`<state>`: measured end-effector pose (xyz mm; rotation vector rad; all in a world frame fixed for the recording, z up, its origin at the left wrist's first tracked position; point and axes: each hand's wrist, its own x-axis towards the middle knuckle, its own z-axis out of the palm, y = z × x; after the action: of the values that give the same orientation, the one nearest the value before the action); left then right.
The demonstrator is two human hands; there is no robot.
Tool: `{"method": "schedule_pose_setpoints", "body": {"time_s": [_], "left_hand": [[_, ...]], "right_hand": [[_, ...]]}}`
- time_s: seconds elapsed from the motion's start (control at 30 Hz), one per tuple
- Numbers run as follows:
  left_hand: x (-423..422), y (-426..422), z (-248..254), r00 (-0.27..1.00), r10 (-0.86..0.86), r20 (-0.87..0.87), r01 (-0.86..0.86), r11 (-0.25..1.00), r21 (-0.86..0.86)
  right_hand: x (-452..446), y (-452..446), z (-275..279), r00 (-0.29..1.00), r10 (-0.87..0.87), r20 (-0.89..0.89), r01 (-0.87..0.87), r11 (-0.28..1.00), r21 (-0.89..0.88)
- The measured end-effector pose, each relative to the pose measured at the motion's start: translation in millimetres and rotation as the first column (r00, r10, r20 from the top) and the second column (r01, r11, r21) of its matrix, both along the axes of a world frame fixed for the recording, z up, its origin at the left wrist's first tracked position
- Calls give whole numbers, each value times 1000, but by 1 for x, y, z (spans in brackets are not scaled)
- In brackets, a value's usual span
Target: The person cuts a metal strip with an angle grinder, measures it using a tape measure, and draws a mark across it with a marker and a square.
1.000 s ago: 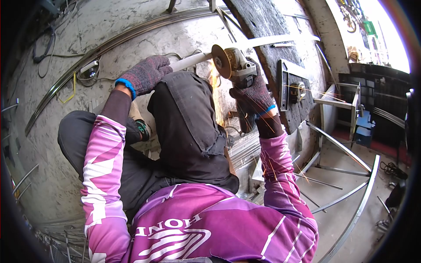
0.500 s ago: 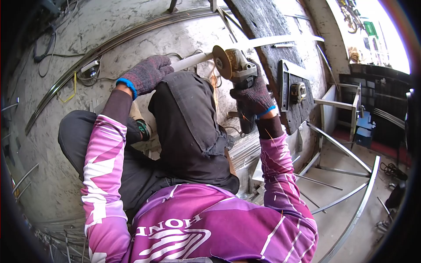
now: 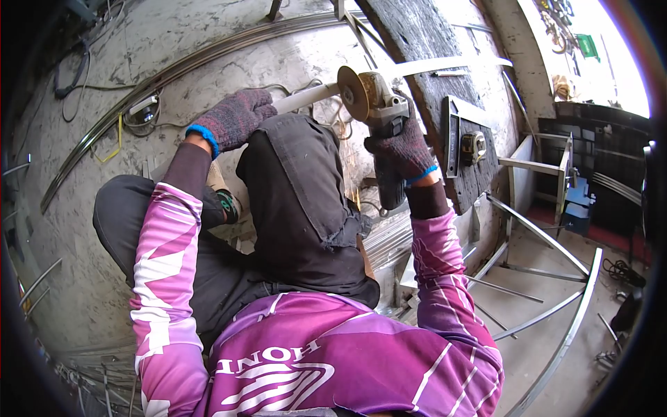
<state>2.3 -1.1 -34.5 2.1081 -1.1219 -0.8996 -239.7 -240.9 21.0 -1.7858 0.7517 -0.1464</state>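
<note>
My left hand, in a dark knitted glove with a blue cuff, is closed on the near end of a pale metal strip beside my raised knee. The strip runs right behind the grinder and on across a dark wooden beam. In the same kind of glove, my right hand is wrapped round an angle grinder. Its brown disc stands at the strip, where the disc hides part of it. Whether disc and strip touch I cannot tell.
A tape measure and a black-framed square tool lie on the beam. Long metal bars curve across the floor at upper left. A curved metal frame stands at lower right, and a cable lies near a yellow strip.
The bright spark stream below the disc has faded to almost nothing. The grinder has shifted very slightly up and right. My left hand keeps its hold and has barely moved.
</note>
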Motion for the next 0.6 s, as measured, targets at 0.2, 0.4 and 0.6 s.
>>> {"method": "schedule_pose_setpoints", "body": {"time_s": [0.2, 0.4, 0.6], "left_hand": [[-1, 0, 5, 1000, 1, 11, -1, 1000, -3], [-2, 1, 1, 999, 14, 37, -12, 999, -47], [-2, 0, 4, 1000, 8, 9, -7, 1000, -20]], "right_hand": [[1, 0, 1, 999, 36, -25, -37, 998, -60], [-3, -5, -12, 999, 50, -12, -51, 991, -125], [0, -5, -6, 998, 40, -50, -47, 988, -148]]}}
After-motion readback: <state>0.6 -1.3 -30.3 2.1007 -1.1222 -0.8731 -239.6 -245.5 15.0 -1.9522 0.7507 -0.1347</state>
